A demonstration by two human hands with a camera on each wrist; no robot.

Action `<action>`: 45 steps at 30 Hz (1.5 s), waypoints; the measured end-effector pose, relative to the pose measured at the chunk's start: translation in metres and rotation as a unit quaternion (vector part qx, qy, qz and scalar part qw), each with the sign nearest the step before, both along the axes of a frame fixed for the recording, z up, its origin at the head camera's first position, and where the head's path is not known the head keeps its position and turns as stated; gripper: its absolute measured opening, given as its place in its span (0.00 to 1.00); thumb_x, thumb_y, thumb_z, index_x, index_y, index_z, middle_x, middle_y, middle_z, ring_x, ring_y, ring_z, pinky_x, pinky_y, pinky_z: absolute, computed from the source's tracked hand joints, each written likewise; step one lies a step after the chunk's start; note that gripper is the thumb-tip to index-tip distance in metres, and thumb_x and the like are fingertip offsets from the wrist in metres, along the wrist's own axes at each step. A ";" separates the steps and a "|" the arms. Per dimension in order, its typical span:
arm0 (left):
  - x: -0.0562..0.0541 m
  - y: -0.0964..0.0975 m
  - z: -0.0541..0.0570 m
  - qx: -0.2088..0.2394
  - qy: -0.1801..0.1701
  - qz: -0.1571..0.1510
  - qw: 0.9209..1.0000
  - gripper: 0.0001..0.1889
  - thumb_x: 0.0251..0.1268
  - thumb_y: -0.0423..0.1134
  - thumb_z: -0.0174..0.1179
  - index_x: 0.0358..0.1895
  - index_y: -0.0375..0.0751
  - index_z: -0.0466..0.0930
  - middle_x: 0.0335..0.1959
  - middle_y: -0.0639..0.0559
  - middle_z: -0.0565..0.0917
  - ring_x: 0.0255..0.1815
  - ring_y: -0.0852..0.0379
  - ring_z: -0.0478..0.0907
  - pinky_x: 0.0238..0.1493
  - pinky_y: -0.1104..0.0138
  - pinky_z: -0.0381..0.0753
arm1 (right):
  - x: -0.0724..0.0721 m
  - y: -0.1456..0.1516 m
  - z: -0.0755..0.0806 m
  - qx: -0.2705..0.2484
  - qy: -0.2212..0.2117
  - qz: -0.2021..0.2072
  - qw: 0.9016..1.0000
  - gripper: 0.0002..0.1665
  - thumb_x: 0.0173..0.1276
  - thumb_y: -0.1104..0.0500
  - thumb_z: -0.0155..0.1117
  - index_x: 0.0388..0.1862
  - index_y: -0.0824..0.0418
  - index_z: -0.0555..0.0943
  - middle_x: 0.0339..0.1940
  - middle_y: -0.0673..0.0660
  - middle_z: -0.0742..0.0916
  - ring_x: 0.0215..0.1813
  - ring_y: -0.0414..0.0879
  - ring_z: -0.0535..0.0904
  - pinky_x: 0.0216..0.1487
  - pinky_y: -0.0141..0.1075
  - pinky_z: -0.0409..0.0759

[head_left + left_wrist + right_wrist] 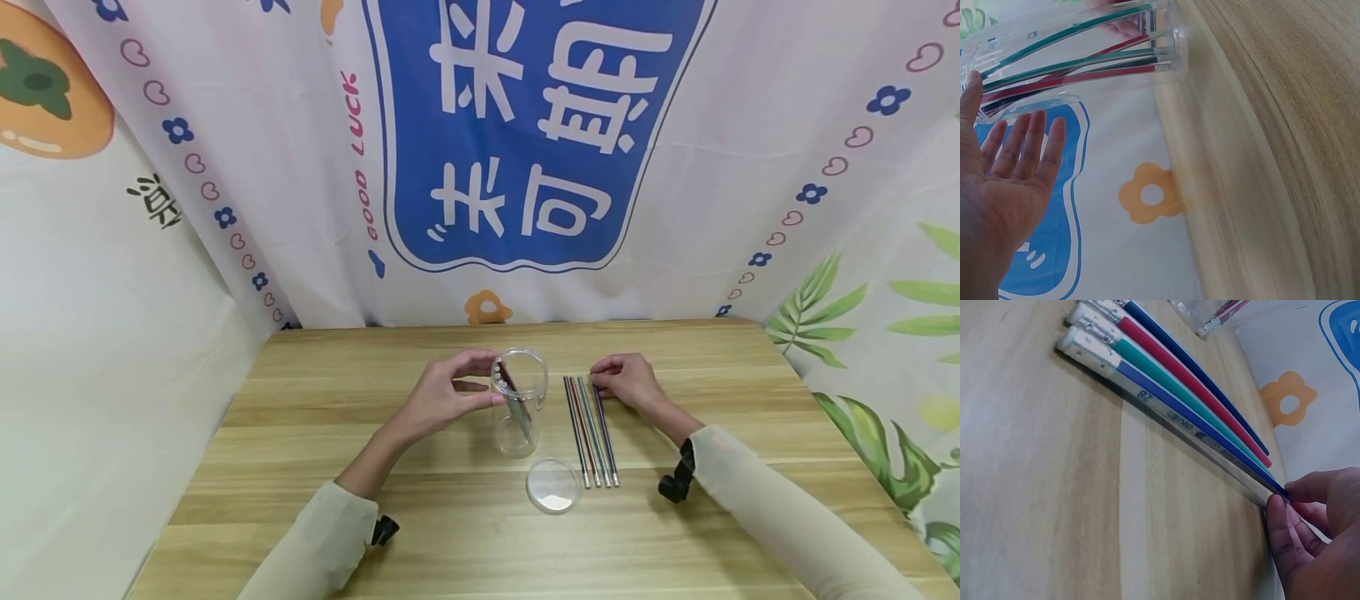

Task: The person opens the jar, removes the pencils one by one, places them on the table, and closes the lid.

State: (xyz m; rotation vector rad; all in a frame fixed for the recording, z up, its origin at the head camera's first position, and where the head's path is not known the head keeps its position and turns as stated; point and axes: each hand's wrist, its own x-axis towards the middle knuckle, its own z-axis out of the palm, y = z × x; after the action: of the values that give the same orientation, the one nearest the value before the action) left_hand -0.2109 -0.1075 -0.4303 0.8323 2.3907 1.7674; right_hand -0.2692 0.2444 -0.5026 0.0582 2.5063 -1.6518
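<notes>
My left hand (442, 393) holds a clear cylindrical jar (516, 446) near its top, thumb on the near side and fingers round the far side. Inside the upright jar lean several pencils (1091, 76), green, red and dark, with their pale ends down in the left wrist view. To the right, my right hand (632, 383) pinches the far, eraserless end of a blue pencil (1166, 407). Beside that pencil lie a green pencil (1179, 389), a red pencil (1191, 376) and a dark blue pencil (1217, 392), roughly parallel, erasers toward me.
A round clear lid (552, 487) lies flat in front of the jar, left of the pencils' eraser ends. The wooden table (300, 500) ends at a printed cloth (330, 283) hanging behind it.
</notes>
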 end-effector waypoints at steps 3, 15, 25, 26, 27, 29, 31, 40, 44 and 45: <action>0.000 0.000 0.000 0.000 -0.001 -0.001 1.000 0.31 0.59 0.34 0.80 0.66 0.39 0.81 0.60 0.42 0.87 0.59 0.42 0.87 0.60 0.47 0.88 | 0.001 -0.001 0.000 0.014 0.007 0.005 1.000 0.09 0.71 0.68 0.72 0.47 0.72 0.87 0.41 0.62 0.92 0.37 0.42 0.88 0.39 0.33 0.91; 0.000 0.000 -0.001 0.003 0.005 -0.002 1.000 0.30 0.59 0.33 0.80 0.66 0.39 0.81 0.59 0.41 0.87 0.58 0.41 0.87 0.60 0.46 0.88 | 0.001 -0.005 -0.002 0.054 0.034 0.009 0.998 0.09 0.69 0.68 0.73 0.46 0.71 0.88 0.41 0.62 0.92 0.32 0.41 0.87 0.35 0.31 0.90; 0.000 0.000 -0.001 0.001 0.008 -0.003 1.000 0.31 0.59 0.33 0.80 0.66 0.38 0.81 0.60 0.42 0.87 0.58 0.43 0.87 0.60 0.49 0.88 | 0.002 -0.007 -0.003 0.063 0.040 0.010 0.997 0.08 0.69 0.68 0.73 0.45 0.70 0.88 0.40 0.63 0.92 0.31 0.42 0.87 0.34 0.31 0.90; 0.000 0.000 -0.001 0.001 0.008 -0.003 1.000 0.31 0.59 0.33 0.80 0.66 0.38 0.81 0.60 0.42 0.87 0.58 0.43 0.87 0.60 0.49 0.88 | 0.002 -0.007 -0.003 0.065 0.040 0.010 0.997 0.08 0.68 0.68 0.73 0.45 0.70 0.88 0.40 0.63 0.92 0.31 0.42 0.87 0.33 0.31 0.90; 0.000 0.000 -0.001 0.002 0.008 -0.003 1.000 0.31 0.59 0.33 0.80 0.66 0.38 0.81 0.60 0.43 0.87 0.58 0.43 0.87 0.60 0.49 0.88 | 0.002 -0.007 -0.003 0.067 0.040 0.009 0.997 0.08 0.68 0.67 0.73 0.45 0.70 0.88 0.41 0.63 0.92 0.31 0.42 0.87 0.33 0.31 0.90; 0.001 0.000 0.000 0.002 0.007 -0.003 1.000 0.31 0.59 0.33 0.80 0.66 0.37 0.81 0.60 0.43 0.87 0.59 0.43 0.87 0.60 0.49 0.88 | 0.002 -0.007 -0.003 0.072 0.042 0.008 0.996 0.08 0.68 0.67 0.74 0.45 0.69 0.88 0.41 0.63 0.92 0.30 0.42 0.87 0.33 0.30 0.90; 0.001 0.000 0.000 0.003 0.007 -0.004 1.000 0.31 0.59 0.33 0.80 0.66 0.37 0.81 0.60 0.42 0.87 0.58 0.43 0.87 0.60 0.49 0.88 | 0.002 -0.008 -0.004 0.077 0.044 0.008 0.996 0.08 0.68 0.67 0.74 0.44 0.69 0.89 0.41 0.63 0.92 0.30 0.42 0.87 0.33 0.30 0.89; 0.000 0.000 -0.002 0.007 0.007 -0.005 1.000 0.31 0.59 0.32 0.79 0.67 0.38 0.80 0.59 0.41 0.87 0.58 0.41 0.87 0.60 0.47 0.88 | 0.003 -0.010 -0.006 0.098 0.066 0.004 0.993 0.06 0.67 0.68 0.74 0.42 0.69 0.89 0.37 0.61 0.92 0.28 0.41 0.86 0.30 0.29 0.88; 0.000 0.000 -0.002 0.006 0.008 -0.005 1.000 0.31 0.59 0.32 0.79 0.67 0.38 0.80 0.59 0.41 0.87 0.58 0.40 0.87 0.59 0.47 0.88 | 0.003 -0.011 -0.006 0.104 0.074 0.009 0.992 0.07 0.66 0.68 0.75 0.42 0.69 0.89 0.35 0.60 0.92 0.26 0.40 0.85 0.29 0.28 0.87; 0.000 0.000 -0.002 0.006 0.008 -0.005 1.000 0.31 0.59 0.32 0.79 0.67 0.38 0.80 0.59 0.41 0.87 0.58 0.40 0.87 0.59 0.47 0.88 | 0.003 -0.011 -0.006 0.105 0.075 0.009 0.992 0.07 0.65 0.68 0.75 0.42 0.69 0.89 0.34 0.60 0.92 0.26 0.40 0.85 0.29 0.28 0.86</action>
State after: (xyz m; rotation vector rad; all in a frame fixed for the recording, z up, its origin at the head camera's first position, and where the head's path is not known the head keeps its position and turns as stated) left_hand -0.2111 -0.1079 -0.4322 0.8628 2.3827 1.7806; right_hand -0.2661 0.2334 -0.5085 -0.0682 2.7758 -1.4287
